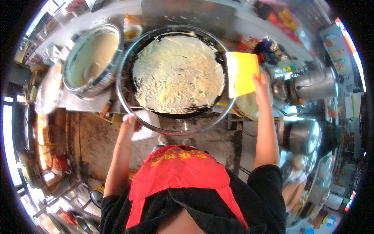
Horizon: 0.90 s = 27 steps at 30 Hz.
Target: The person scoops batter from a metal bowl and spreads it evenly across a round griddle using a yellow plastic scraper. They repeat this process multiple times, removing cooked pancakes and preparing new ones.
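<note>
Pale batter (pixel 178 73) covers most of a round dark griddle (pixel 187 114), with small gaps and ragged edges. A metal ring (pixel 157 130) surrounds the griddle. My right hand (pixel 261 87) grips a flat yellow scraper (pixel 243 74) at the griddle's right rim. At the lower left of the ring is my left hand (pixel 132 122); its fingers are partly hidden, with a white plastic piece (pixel 147 124) beside it. Whether this hand holds anything is unclear. A large pot of batter (pixel 112 70) stands left of the griddle, a ladle (pixel 93 71) resting in it.
A small bowl (pixel 133 32) and an orange-topped bottle (pixel 128 20) stand behind the pot. Left of it lies a plastic-wrapped item (pixel 49 90). Round flat pancakes (pixel 248 105) lie right of the ring, and steel pots (pixel 317 83) stand farther right.
</note>
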### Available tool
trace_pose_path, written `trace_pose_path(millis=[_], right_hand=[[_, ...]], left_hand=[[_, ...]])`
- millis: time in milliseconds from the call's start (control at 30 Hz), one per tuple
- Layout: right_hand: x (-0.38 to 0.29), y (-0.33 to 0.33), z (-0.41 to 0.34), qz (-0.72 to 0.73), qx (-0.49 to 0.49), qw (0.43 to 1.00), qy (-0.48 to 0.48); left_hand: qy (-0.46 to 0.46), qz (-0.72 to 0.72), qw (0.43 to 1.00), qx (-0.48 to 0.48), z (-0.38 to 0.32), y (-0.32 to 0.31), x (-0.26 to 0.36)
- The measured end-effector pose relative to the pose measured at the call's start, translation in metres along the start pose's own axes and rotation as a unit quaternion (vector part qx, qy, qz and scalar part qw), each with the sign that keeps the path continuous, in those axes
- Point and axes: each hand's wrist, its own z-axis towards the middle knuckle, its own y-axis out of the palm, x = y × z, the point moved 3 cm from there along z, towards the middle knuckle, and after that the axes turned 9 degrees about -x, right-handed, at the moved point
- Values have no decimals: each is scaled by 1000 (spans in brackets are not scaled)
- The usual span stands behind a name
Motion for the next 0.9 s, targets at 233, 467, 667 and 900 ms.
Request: trace_pose_path(millis=[233,467,667,900], right_hand=[[-18,15,-30,-45,12,999,2],[-17,30,-72,169,12,983,-72],[17,6,-93,338,-15,941,-3],[32,27,-118,469,-25,880,63]], left_hand=[[3,20,1000,18,-5,4,6],[-13,45,998,28,14,-12,-27],[80,286,920,256,-13,-63,23],[-2,567,781,261,54,-126,29]])
